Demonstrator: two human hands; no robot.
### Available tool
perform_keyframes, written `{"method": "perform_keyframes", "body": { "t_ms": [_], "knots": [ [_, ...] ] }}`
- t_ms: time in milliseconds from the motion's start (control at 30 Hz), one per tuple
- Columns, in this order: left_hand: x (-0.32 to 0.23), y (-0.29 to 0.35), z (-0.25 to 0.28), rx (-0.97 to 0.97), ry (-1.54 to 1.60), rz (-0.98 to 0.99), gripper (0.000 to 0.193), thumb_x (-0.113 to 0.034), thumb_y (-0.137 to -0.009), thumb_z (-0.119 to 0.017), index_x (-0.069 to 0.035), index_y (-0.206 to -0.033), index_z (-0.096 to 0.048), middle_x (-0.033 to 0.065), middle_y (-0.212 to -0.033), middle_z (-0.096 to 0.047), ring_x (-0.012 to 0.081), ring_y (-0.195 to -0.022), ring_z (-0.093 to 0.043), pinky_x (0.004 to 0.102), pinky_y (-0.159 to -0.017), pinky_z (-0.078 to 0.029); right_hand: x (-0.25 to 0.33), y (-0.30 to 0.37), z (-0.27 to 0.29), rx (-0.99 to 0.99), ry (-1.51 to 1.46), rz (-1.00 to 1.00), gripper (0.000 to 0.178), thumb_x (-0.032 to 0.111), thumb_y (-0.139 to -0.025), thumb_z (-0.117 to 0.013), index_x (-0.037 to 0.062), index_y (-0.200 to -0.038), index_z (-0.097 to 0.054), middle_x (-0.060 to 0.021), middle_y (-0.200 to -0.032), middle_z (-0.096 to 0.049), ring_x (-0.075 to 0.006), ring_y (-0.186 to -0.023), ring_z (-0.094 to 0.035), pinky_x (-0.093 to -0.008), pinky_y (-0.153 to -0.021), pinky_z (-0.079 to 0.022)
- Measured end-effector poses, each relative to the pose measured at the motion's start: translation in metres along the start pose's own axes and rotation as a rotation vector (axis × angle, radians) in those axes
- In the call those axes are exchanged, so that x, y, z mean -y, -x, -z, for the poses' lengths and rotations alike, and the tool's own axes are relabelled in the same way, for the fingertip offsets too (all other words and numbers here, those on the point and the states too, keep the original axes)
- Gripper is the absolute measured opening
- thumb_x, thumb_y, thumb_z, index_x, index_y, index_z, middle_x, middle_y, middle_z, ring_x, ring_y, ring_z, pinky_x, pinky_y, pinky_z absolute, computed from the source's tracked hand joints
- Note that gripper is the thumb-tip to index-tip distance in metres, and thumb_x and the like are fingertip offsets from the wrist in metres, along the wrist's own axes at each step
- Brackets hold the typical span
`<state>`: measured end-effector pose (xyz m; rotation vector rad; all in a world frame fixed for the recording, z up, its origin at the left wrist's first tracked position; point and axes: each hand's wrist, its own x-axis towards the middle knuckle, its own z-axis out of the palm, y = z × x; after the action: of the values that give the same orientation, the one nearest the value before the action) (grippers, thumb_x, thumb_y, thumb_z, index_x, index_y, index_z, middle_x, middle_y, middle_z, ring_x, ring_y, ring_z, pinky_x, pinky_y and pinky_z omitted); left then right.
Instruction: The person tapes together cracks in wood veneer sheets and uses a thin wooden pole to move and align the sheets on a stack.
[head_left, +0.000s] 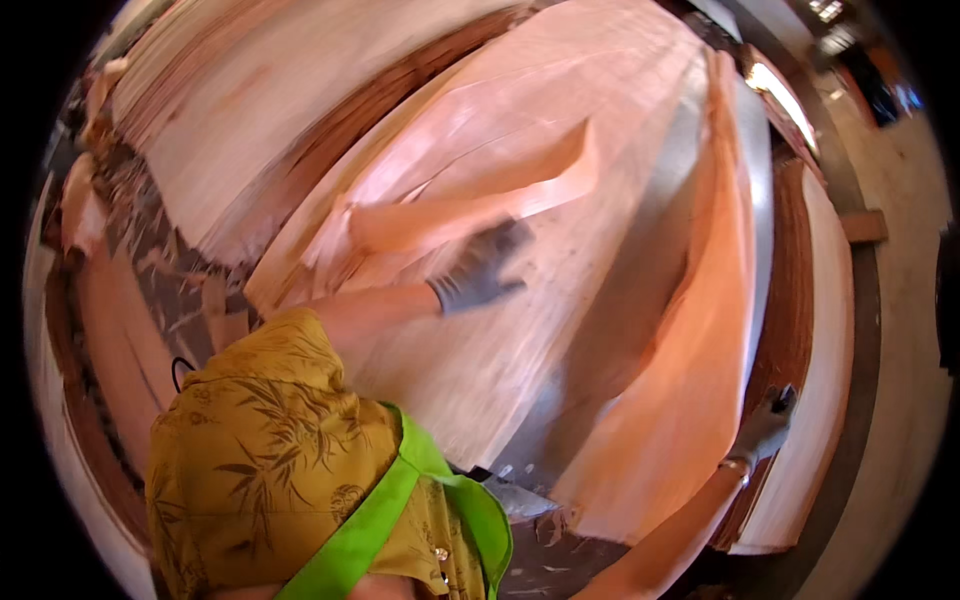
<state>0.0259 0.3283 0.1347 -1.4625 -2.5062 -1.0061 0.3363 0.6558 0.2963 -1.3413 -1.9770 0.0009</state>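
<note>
My left hand [480, 268], in a grey glove and blurred by motion, reaches over a broad pale sheet of wood veneer [480, 370]. Its thumb stands apart from the fingers and it holds nothing I can see. Just beyond it, a torn strip of veneer [480, 210] curls upward. Far to the right, my gloved right hand [765, 428] is at the edge of a veneer stack [815, 370], fingers stretched out but partly smeared. Between the hands a long orange-tinted veneer sheet [665, 430] lies bent and lifted along its side.
A thick veneer stack [260, 120] lies at the far left. Broken scraps [170, 265] litter the floor beside it. A grey metallic surface [640, 250] shows between the sheets. At the right runs a dark rail [865, 330] with a wooden block [863, 226].
</note>
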Motion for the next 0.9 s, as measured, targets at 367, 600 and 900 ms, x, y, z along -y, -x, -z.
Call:
{"method": "perform_keyframes", "body": {
  "t_ms": [367,600,900],
  "knots": [
    [0.072,0.078,0.107,0.366,0.187,0.542,0.046,-0.03,-0.073,-0.063,-0.004,-0.111,-0.057,0.0187,-0.108,-0.058,0.0298,-0.097,-0.057,0.0377,-0.089,-0.041,0.086,0.242,-0.071,1.013,-0.934,0.024,0.013,0.014,-0.085,-0.06,0.0055,-0.093,-0.065,0.0042,-0.068,-0.053,-0.0022,-0.042,-0.033,-0.0187,-0.037,-0.025],
    [0.051,0.114,0.012,0.116,0.55,-0.04,0.048,-0.03,-0.08,-0.061,-0.002,-0.118,-0.051,0.0112,-0.114,-0.056,0.0223,-0.099,-0.054,0.0345,-0.086,-0.043,0.136,0.325,-0.106,1.44,-1.332,-0.737,0.023,0.031,-0.09,-0.052,0.0084,-0.093,-0.055,-0.0024,-0.068,-0.056,-0.006,-0.039,-0.033,-0.0203,-0.037,-0.028],
    [0.088,0.21,0.063,-0.252,-0.054,0.655,0.043,-0.029,-0.075,-0.063,-0.003,-0.108,-0.053,0.0177,-0.1,-0.058,0.0346,-0.089,-0.057,0.0407,-0.081,-0.045,0.064,0.371,-0.166,1.441,-1.489,-0.857,0.03,0.027,-0.092,-0.042,0.0016,-0.106,-0.051,-0.0041,-0.072,-0.052,-0.0055,-0.04,-0.026,-0.02,-0.039,-0.027]
  ]
}}
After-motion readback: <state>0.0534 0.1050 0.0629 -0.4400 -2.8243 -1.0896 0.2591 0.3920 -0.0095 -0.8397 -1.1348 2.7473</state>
